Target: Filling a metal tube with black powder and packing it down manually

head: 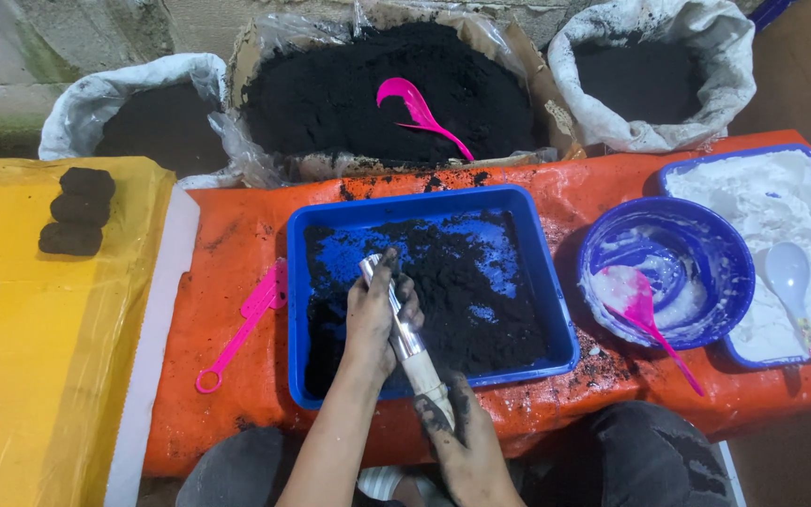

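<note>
Left hand [374, 319]: closed round metal tube [396, 314], fingers wrapped, over blue tray [556, 310] of black powder [481, 300]. Right hand [457, 427]: clamped on tube's lower pale end, grip partly hidden. Tube tip buried in powder, unseen. Pink scoop [241, 329] left of left hand. Blue bowl [706, 253] right of tray.

Back: 2 white sacks [96, 103] [706, 38] of black powder, lined box [265, 56] w/ pink scoop [415, 108]. Rt: blue bowl [720, 244] w/ pink spoon [645, 310], blue tray of white powder [762, 188] w/ white spoon [790, 277]. Lft: 3 black pucks [77, 211] on yellow sheet [39, 357]; pink tool [246, 319] on orange cloth [227, 235].
</note>
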